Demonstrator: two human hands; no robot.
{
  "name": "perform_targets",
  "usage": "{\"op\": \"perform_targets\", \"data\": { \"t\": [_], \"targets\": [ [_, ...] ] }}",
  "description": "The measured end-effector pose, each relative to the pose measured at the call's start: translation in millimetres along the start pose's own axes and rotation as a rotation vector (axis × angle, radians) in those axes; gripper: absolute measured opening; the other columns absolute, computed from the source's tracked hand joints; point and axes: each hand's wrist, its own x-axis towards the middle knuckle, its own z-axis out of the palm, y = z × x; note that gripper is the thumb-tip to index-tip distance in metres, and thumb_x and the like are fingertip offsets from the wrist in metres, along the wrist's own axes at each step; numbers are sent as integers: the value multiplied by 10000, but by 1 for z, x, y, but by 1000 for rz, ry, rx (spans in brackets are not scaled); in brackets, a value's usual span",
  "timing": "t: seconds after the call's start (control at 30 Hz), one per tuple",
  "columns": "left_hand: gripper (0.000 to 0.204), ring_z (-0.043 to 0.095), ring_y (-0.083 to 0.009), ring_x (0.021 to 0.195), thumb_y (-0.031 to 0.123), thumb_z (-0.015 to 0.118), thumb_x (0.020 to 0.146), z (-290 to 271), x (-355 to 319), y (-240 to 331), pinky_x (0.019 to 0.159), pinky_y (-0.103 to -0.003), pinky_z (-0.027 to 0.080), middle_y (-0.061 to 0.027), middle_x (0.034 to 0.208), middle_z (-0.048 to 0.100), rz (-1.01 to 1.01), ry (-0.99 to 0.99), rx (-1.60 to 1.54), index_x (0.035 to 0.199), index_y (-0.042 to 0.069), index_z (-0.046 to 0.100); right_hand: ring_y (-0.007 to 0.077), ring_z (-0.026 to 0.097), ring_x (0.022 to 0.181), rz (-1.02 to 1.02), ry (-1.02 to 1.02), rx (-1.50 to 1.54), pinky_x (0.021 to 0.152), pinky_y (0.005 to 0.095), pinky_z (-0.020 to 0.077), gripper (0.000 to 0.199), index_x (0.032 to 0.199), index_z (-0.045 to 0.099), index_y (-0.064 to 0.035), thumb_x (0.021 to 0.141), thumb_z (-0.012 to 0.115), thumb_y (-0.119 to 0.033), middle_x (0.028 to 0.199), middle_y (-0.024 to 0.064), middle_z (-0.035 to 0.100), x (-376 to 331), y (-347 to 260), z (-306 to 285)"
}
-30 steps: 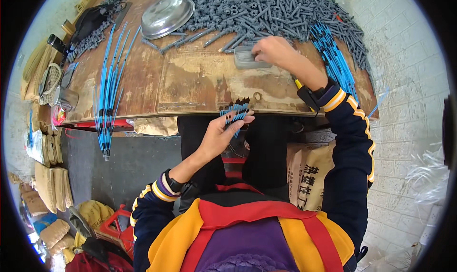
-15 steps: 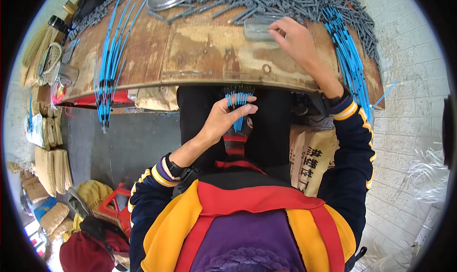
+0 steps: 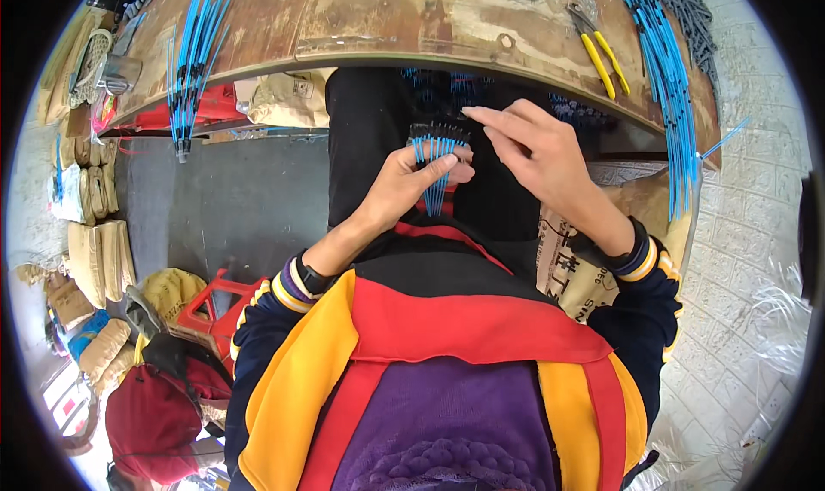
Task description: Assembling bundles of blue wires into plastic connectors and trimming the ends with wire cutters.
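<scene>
At frame centre, a small bunch of thin blue plastic ties with dark heads point(image 3: 436, 160) is pinched in the left hand point(image 3: 404, 186); their lower ends are hidden behind it. The right hand point(image 3: 541, 160) is held half open, fingertips at the bunch's top. Farther up, a worn wooden bench point(image 3: 361, 18) is cut off by the rim.

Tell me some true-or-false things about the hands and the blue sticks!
1. The left hand holds a bunch of blue sticks. True.
2. The right hand is gripping the pliers. False: the pliers lie on the table, and the hand is by the bunch.
3. More blue sticks lie on the table's left. True.
4. The pliers have red handles. False: they are yellow.
5. Both hands are below the table edge. True.
</scene>
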Motion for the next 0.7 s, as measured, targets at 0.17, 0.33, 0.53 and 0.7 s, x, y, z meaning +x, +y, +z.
{"op": "perform_targets", "data": {
  "t": [0.17,0.33,0.53,0.7],
  "targets": [
    [265,675,-192,987,172,527,1003,1,6,-4,886,-330,535,-118,1035,698,-9,-23,37,1189,6,619,209,531,583,72,11,-63,537,317,447,430,1226,652,-116,827,620,42,763,80,513,-18,-7,8],
    [272,675,-198,985,185,521,1007,3,7,-4,884,-330,534,-120,1025,701,-8,-1,33,1195,16,620,203,529,581,67,-2,-63,540,321,448,438,1225,652,-115,818,626,45,765,77,506,-19,-10,-1],
    [276,674,-203,986,192,518,1009,6,7,-4,886,-329,532,-124,1025,700,-2,-2,58,1197,17,622,203,529,591,67,-15,-77,548,318,449,443,1228,649,-107,812,631,45,773,75,498,-21,-7,-1],
    [281,671,-199,988,193,522,1008,5,8,-5,887,-326,532,-124,1027,698,20,-21,71,1193,8,623,215,544,614,80,-25,-87,555,326,456,441,1219,652,-104,805,634,44,780,75,499,-22,-12,-2]
  ]
}}
